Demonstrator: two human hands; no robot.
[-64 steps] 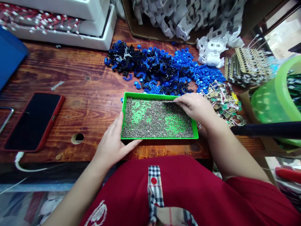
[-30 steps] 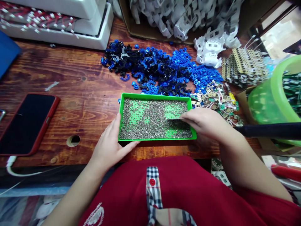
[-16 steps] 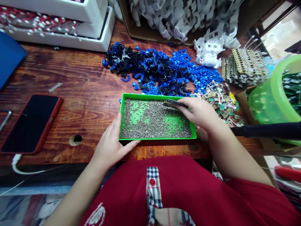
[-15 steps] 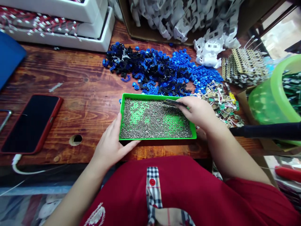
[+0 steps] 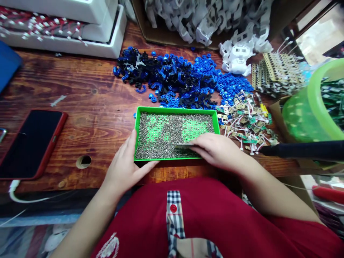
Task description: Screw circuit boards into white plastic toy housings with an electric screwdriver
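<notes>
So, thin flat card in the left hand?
No: the right hand holds the thin flat card; the left hand touches the green plastic tray.

Right grip [image 5: 219, 149] + card [image 5: 183, 146] | moved from far to near side of tray [image 5: 177, 109] | screws [image 5: 173, 134] thinner toward far right

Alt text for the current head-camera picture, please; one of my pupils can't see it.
A person's right hand holds a thin flat card over or among small metal pieces in a green tray; the left hand touches the tray's left end. Beyond lie blue and black parts.
</notes>
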